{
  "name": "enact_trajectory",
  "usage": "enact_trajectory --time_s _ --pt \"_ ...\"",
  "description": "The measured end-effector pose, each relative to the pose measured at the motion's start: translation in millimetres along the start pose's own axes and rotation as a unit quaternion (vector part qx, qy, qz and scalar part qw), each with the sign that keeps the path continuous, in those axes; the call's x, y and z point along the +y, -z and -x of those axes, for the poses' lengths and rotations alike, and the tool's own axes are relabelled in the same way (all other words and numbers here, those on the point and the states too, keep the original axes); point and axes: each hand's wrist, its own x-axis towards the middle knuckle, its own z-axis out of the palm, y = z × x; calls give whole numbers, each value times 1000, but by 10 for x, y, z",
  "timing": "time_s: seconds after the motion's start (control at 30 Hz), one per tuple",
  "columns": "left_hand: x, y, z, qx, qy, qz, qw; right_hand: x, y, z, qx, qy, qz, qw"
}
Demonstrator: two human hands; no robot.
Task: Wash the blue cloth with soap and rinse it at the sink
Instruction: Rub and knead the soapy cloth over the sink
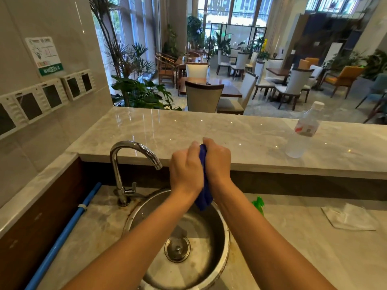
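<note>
Both hands were clenched around the blue cloth (204, 191), which ran as a bunched roll from twelve o'clock down to six, pressed between the left hand (185, 168) at nine o'clock and the right hand (217, 162) at three. Its loose tail hung out below the wrists, over the far rim of the round sink (224, 243). The tap (134, 162) stood at nine o'clock of the hands, its spout apparently dry. Neither hand sat nearer; wringing looked likeliest.
</note>
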Motion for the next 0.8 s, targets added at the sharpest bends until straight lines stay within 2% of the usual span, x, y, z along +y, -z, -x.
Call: enact_trajectory --time_s 0.07,0.2,0.33,0.37,0.5,0.63,0.67,0.8 --pt "-13 24 -84 -11 -2 -27 1000 45 -25 51 2 -24 -7 1000" --pt "-147 72 -353 89 86 22 992 121 -156 193 -40 -34 -26 998" --pt "-128 5 -26 17 10 9 1000 105 -101 -82 -25 -46 39 998" --pt "-117 21 -72 14 16 2 1000 131 -104 -58 -30 -52 41 997" --pt "-174 116 -472 104 111 52 987 106 -227 171 -68 -6 -4 998" --pt "-68 65 -237 27 0 19 999 -5 -142 -50 -31 -11 -15 999" --pt "-47 71 -279 26 -6 9 1000 -18 -142 -32 -34 -12 -17 999" --pt "28 59 -563 92 84 31 992 -6 -206 -10 -64 31 3 997"
